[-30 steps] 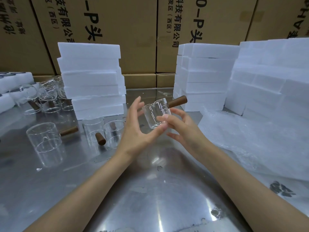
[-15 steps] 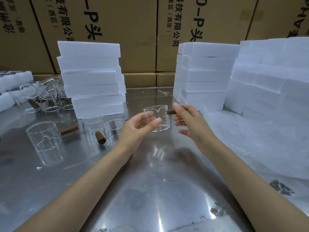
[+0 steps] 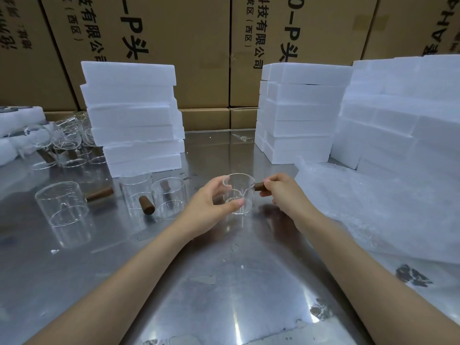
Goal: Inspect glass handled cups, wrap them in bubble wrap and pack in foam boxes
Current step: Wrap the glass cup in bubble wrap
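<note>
One cup in hand, wrapping not yet begun.

At the frame's centre we held a glass cup (image 3: pixel 239 194) upright, just above or on the counter (image 3: pixel 211 282); our left hand (image 3: pixel 211 207) curled round its wall, our right hand (image 3: pixel 281 192) pinched its wooden handle (image 3: pixel 260 186). The bubble wrap (image 3: pixel 373 207) at right lay unused. At left, more cups (image 3: pixel 139 192) waited unwrapped beside the foam boxes (image 3: pixel 134 115), so we judged the task barely begun.

A scuffed, reflective metal worktop (image 3: pixel 224 295) fills the foreground. Large brown cardboard cartons (image 3: pixel 189 46) with black printed lettering stand stacked along its far edge, forming a continuous back wall.
</note>
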Available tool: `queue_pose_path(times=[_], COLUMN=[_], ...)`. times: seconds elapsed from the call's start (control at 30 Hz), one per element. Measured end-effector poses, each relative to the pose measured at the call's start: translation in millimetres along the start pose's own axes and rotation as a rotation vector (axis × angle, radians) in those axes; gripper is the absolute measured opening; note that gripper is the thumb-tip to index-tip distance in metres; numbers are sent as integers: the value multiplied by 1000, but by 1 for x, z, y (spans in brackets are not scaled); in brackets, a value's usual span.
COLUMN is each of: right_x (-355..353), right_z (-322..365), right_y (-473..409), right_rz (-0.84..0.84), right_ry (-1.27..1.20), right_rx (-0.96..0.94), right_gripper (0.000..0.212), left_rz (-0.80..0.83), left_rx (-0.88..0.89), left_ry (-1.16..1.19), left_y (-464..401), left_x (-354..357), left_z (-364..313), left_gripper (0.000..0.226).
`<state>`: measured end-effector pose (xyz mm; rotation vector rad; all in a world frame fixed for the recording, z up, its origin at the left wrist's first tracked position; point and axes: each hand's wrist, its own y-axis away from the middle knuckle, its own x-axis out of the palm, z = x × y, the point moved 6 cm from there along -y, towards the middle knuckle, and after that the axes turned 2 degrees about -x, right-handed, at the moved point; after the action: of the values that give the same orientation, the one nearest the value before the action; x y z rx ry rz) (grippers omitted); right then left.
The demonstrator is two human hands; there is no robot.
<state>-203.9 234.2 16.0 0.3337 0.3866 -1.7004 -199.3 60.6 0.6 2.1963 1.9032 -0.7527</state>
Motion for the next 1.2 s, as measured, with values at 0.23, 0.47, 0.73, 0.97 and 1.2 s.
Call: queue_pose_path(times=[0.23,0.47,0.73,0.97,1.2], right_x=[-35,-98,-97,-87,-80], right_z=[18,2,-20,14,49], right_y=[9,9,-3,3,31], right_rz=[-397,-682,-472,-635,-814], right_ry=[496,769,705,442,245], right_rx=[-211,5,154,-297,-721], right_gripper=[23,46,33,26,27], left_rz=[7,52,57,53,11], left_rx=[-50,-41,-33,-19,8], left_ry=[-29,40,69,86,105], left_y=[2,6,6,5,5], left_x=[-1,-2,-1,-2,-4], left_z=[2,-3,-4,-3,-5], left_gripper=[88,99,99,95,89])
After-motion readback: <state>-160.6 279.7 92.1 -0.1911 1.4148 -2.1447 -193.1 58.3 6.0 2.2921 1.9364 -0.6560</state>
